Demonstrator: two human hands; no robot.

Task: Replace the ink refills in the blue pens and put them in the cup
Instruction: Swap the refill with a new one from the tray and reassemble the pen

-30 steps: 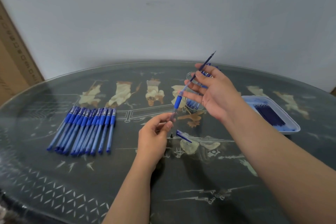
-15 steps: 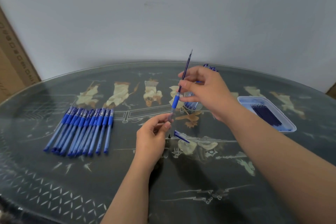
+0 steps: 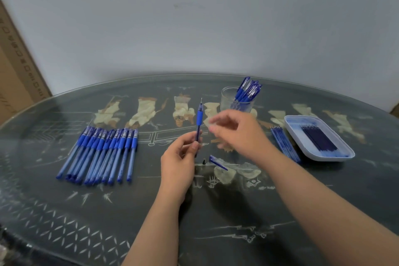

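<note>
My left hand (image 3: 180, 158) grips the lower barrel of a blue pen (image 3: 199, 121), held upright with the refill tip poking out of its top. Just right of the pen, my right hand (image 3: 235, 130) is blurred, its fingers loosely curled and holding nothing. The pen's blue cap (image 3: 217, 162) and a small dark metal tip (image 3: 203, 161) lie on the table below the hands. A clear cup (image 3: 227, 99) at the back holds several capped blue pens (image 3: 247, 90). A row of several blue pens (image 3: 101, 153) lies at the left.
A pale blue tray (image 3: 291, 125) with dark blue refills (image 3: 319, 141) sits at the right, with a few loose refills (image 3: 285, 146) lying beside it. The dark glass-topped table (image 3: 216, 222) is oval. A cardboard box (image 3: 15, 67) leans at the far left.
The refill has slid down into the barrel, leaving only its tip above. My right hand has let go of it and dropped to the right of the pen, uncovering the cup.
</note>
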